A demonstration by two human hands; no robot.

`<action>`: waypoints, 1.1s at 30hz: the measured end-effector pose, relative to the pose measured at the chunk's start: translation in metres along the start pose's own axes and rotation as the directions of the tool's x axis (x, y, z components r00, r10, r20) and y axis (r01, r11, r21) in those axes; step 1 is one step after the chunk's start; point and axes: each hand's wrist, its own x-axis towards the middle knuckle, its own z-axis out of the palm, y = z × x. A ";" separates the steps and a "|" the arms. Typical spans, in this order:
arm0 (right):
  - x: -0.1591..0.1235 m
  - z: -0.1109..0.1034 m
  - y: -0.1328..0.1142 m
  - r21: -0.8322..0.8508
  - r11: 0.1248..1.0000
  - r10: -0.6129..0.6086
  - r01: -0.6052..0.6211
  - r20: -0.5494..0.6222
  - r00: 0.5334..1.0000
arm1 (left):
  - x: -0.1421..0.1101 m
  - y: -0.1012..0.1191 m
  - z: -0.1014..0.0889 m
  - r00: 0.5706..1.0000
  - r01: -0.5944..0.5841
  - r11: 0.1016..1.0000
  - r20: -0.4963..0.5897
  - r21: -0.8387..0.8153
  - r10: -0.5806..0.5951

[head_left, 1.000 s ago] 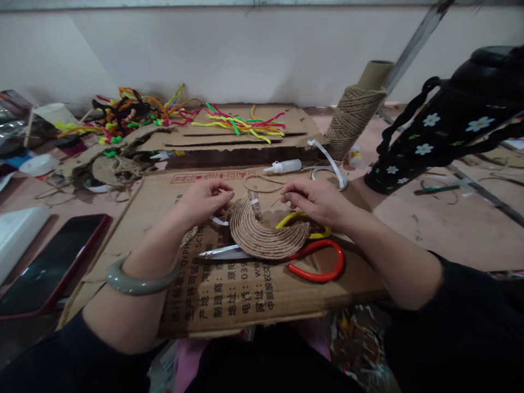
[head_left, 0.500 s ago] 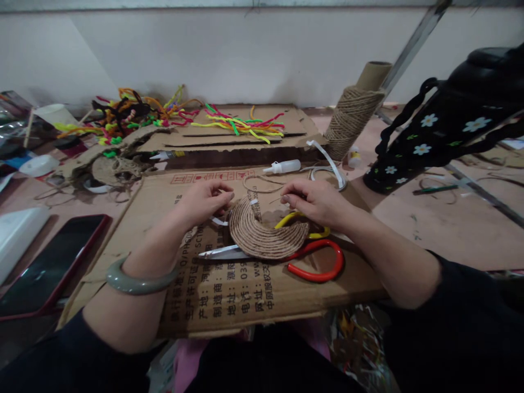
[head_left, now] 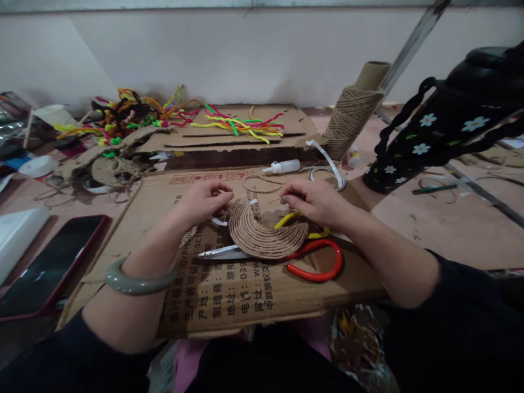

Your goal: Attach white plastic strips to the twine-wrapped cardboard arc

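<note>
Here a crescent [head_left: 265,234] wound in twine lies on the cardboard [head_left: 229,295] in the middle of the surface, over the blades of red scissors [head_left: 315,262]. The left hand [head_left: 202,201] is closed in a pinch at the crescent's upper tip, seemingly on a thin twine end, though the strand is too fine to be made out with certainty. The right hand [head_left: 315,203] is likewise pinched shut, just beside the crescent's far edge, apparently on the same strand. The crescent is judged light and fairly stiff, its ribbed twine face rough rather than slippery; it is best held by the outer rim or a tip, while the loose twine is soft and limp. Of containers, a small glue bottle [head_left: 282,166] lies on its side behind the hands, its contents not to be seen, and a black flowered bag [head_left: 434,136] stands at the right, closed to view. A twine spool [head_left: 352,121] stands beyond
</note>
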 end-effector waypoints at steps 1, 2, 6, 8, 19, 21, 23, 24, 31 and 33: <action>0.000 0.000 0.000 -0.003 1.000 0.002 -0.002 -0.001 1.000 | 0.000 0.000 0.000 1.000 -0.001 1.000 -0.001 0.005 0.001; 0.000 0.000 0.000 -0.005 1.000 0.005 -0.005 -0.002 1.000 | 0.000 0.001 0.000 1.000 -0.003 1.000 -0.003 0.011 0.003; -0.001 0.001 0.001 -0.004 1.000 0.003 -0.004 -0.003 1.000 | -0.001 0.002 0.000 1.000 -0.016 1.000 -0.007 0.026 0.016; -0.001 0.001 0.001 0.000 1.000 -0.002 0.002 0.001 1.000 | -0.001 0.002 0.000 1.000 -0.020 1.000 -0.004 0.023 0.020; 0.000 0.000 0.000 -0.030 1.000 0.000 0.000 0.022 1.000 | 0.000 0.000 0.000 1.000 -0.011 1.000 -0.006 -0.009 0.011; 0.000 0.000 0.000 -0.028 1.000 -0.003 0.003 0.019 1.000 | 0.001 0.000 0.000 1.000 -0.016 1.000 -0.006 -0.007 0.016; 0.000 0.000 0.000 -0.024 1.000 -0.008 0.008 0.018 1.000 | 0.001 -0.001 0.000 1.000 -0.019 1.000 -0.006 -0.005 0.019; 0.000 0.000 0.001 -0.021 1.000 -0.009 0.010 0.018 1.000 | 0.001 -0.002 0.000 1.000 -0.019 1.000 -0.006 -0.007 0.019; 0.000 0.001 0.002 -0.018 1.000 -0.019 0.019 0.013 1.000 | 0.002 -0.003 -0.001 1.000 -0.019 1.000 -0.005 -0.025 0.018; 0.000 0.001 0.002 -0.010 1.000 -0.017 0.017 0.017 1.000 | 0.002 -0.003 -0.001 1.000 -0.022 1.000 -0.005 -0.017 0.022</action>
